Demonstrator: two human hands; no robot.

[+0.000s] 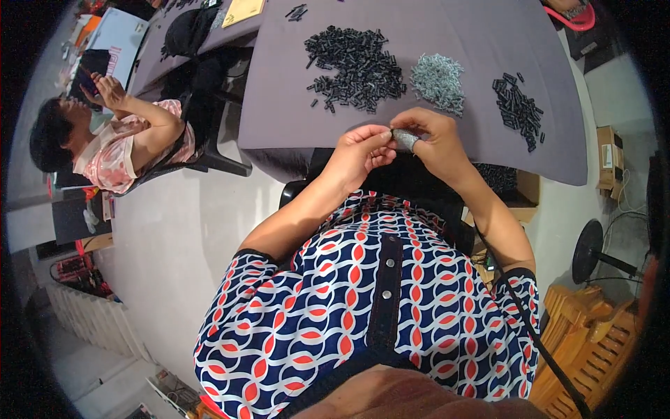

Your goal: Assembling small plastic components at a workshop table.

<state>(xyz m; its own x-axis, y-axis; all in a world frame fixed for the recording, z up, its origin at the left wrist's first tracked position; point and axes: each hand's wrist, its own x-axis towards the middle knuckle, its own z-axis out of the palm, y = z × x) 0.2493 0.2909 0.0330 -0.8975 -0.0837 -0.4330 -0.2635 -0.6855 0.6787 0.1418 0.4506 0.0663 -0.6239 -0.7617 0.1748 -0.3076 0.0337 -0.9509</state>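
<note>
My left hand (363,149) and my right hand (438,140) meet at the near edge of the table, fingers pinched together. Between the fingertips sits a small black part (393,132), mostly hidden, its kind too small to make out. Grey tape (406,140) appears wrapped round a digit of my right hand. Beyond the hands lies a large pile of short black cylindrical pieces (359,70). To its right is a heap of small silver screw-like pieces (437,82). A smaller pile of longer black pieces (518,108) lies further right.
A grey cloth covers the table (279,105). Under it at right stands a cardboard box (528,188) with dark pieces. Another person (132,143) sits on the left, holding a dark phone-like object. A wooden chair (590,335) and a round black stand (587,251) are at right.
</note>
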